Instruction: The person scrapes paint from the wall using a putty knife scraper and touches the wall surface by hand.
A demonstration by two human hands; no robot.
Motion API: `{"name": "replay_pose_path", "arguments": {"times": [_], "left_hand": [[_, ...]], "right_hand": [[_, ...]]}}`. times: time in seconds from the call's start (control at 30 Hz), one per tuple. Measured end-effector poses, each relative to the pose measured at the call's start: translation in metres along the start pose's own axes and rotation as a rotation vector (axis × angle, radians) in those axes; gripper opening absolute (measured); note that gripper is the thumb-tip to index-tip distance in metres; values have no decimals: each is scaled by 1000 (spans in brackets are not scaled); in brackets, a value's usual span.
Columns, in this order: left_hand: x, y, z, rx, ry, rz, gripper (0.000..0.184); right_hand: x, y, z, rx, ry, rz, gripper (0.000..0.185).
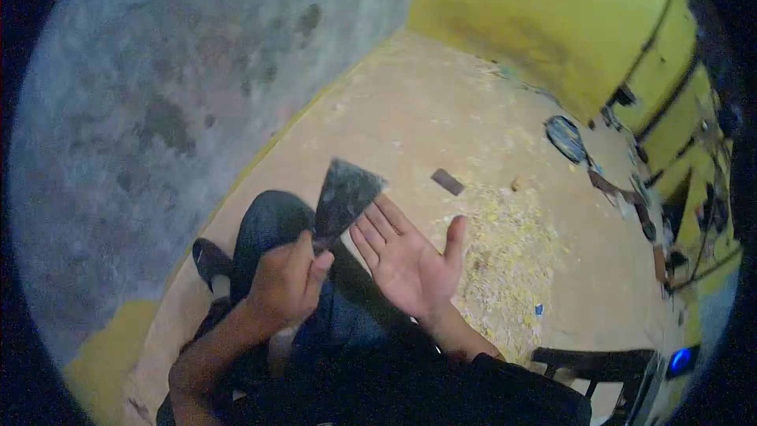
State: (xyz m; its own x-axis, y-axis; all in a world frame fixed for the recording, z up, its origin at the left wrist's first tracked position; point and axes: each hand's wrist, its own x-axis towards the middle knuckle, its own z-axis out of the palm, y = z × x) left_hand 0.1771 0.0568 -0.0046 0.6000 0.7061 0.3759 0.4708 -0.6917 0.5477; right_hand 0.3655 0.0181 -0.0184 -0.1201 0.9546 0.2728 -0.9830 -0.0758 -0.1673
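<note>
My left hand (285,282) is closed around the handle of a putty knife (345,192). Its wide, dull grey blade points up and away from me, with pale smudges on the metal. Beside the blade's right corner is my right hand (406,264), palm up, fingers stretched out and thumb apart, with nothing in it. The fingertips lie close to the blade edge; whether they touch it I cannot tell. Most of the handle is hidden in my left fist.
Yellow and white scrapings (512,268) cover the floor (331,122) at right, near a small dark rectangular piece (448,181). A racket-like object (565,139) lies farther off. The bare grey wall (213,55) rises at left, a yellow wall (552,8) behind. A dark chair (599,361) stands lower right.
</note>
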Motion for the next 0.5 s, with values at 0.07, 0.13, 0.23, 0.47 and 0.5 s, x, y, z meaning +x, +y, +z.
{"name": "replay_pose_path", "arguments": {"times": [0.07,0.13,0.23,0.47,0.5], "left_hand": [[-11,-11,-13,67,90,27,40],[-25,-13,-19,57,71,-29,39],[-40,-22,-24,11,77,-34,38],[-75,-39,-49,-57,69,68,34],[-83,-42,-55,-53,67,60,34]], "right_hand": [[2,16,11,-10,-10,60,104],[7,29,17,-31,-21,105,104],[24,49,27,-31,-95,130,107],[56,101,58,-230,-71,153,112],[59,110,60,-191,-79,181,113]]}}
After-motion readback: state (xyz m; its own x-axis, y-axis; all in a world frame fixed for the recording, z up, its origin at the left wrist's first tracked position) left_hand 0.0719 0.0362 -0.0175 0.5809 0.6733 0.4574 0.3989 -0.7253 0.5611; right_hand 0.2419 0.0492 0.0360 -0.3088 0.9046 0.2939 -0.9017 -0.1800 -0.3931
